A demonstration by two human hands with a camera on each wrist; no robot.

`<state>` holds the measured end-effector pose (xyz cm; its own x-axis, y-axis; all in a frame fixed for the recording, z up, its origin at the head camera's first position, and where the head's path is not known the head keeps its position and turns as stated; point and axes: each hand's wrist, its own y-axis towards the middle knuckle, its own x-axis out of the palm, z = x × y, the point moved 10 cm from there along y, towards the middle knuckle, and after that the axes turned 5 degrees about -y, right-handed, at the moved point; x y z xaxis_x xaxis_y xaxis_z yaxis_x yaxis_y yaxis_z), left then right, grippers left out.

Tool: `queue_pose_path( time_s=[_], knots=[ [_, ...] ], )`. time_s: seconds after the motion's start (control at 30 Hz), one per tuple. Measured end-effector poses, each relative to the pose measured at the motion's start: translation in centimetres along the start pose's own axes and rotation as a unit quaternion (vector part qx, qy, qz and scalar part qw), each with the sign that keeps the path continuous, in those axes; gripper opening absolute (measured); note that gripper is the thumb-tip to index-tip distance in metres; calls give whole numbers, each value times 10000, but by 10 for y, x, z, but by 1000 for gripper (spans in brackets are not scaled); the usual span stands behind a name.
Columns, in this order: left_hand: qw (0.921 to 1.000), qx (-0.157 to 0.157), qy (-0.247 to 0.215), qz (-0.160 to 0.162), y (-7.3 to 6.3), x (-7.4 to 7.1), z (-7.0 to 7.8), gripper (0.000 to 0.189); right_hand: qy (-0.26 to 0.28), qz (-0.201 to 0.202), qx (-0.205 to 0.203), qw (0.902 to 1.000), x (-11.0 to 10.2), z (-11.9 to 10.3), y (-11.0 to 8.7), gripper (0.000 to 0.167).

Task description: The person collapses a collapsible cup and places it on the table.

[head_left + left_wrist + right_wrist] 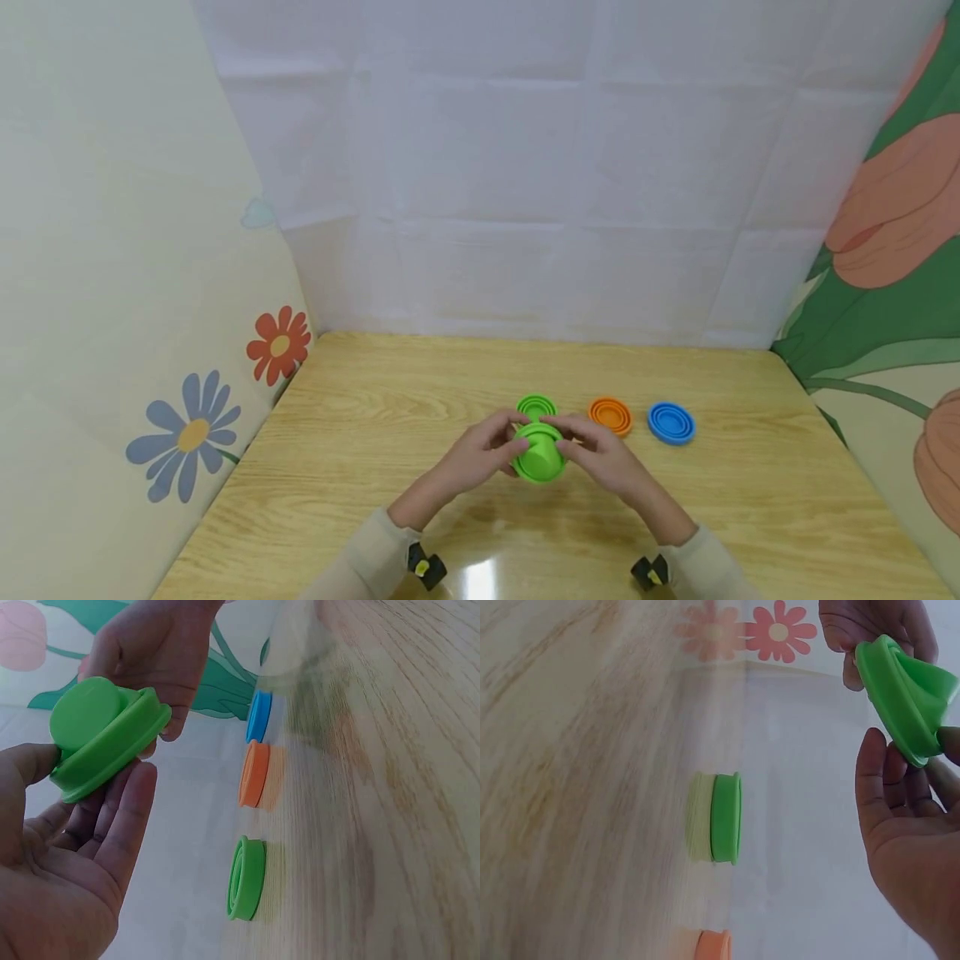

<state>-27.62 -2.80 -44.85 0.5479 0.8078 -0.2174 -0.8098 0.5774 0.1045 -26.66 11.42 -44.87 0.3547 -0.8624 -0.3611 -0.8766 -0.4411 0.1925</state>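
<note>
Both hands hold a green collapsible silicone cup (pixel 542 458) above the table, its middle partly pushed out and leaning to one side. My left hand (pixel 480 454) grips the left of the rim, thumb on the near face and fingers behind. On the opposite side my right hand (pixel 606 457) pinches the rim in a similar way. In the left wrist view the cup (pixel 86 712) shows its round base tilted out of the ring. A second green cup (pixel 536 406), folded flat, lies on the table just beyond the hands.
To the right on the wooden table (pixel 375 392) lie a flat orange collapsible cup (pixel 611 414) and a flat blue one (pixel 671 423). A white sheet (pixel 480 167) hangs behind the table. Flower-printed cloths (pixel 112 250) stand at both sides.
</note>
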Motion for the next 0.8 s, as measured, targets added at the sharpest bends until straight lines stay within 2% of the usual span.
queue_pose_path(
  time_s=[0.13,0.43,0.8],
  knots=[
    [10000,28,48,-69,0,2,1,29,-49,33,70,10000,-2,0,0,38],
    [9986,110,-420,307,-1,-6,4,32,260,-9,-52,9996,-2,-1,-1,46],
    [9979,-120,-616,137,-1,-4,-1,38,399,50,-245,9989,-2,-6,-2,44]
  ],
)
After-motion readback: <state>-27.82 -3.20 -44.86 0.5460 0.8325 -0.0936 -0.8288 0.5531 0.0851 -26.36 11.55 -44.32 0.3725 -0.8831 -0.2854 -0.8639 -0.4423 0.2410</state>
